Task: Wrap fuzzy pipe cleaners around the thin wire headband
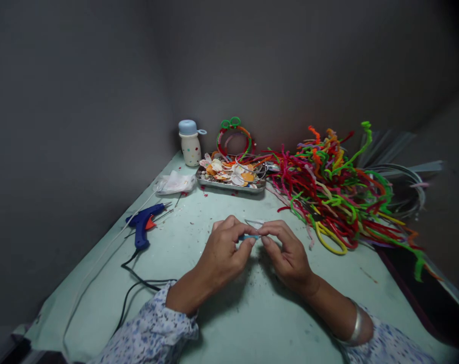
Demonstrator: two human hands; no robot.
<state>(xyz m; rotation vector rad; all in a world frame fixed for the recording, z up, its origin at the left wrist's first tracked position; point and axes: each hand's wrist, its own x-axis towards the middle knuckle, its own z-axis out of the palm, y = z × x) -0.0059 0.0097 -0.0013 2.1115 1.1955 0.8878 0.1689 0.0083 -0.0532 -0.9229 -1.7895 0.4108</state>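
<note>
Left hand (224, 247) and right hand (286, 250): each grip pressed together, fingertips (265, 239) of both pinching a short blue pipe-cleaner piece (248, 237) and a thin wire loop (254, 222), between the hands, over the pale green tabletop (184, 212). Nearby: blue hot glue gun (142, 222) at left; metal tray (231, 187) of paper petals (229, 172) ahead; heap of multicoloured pipe cleaners (328, 192) at right.

Blue glue gun (141, 225), tangled pipe cleaners (328, 197), metal tray (229, 186)
</note>
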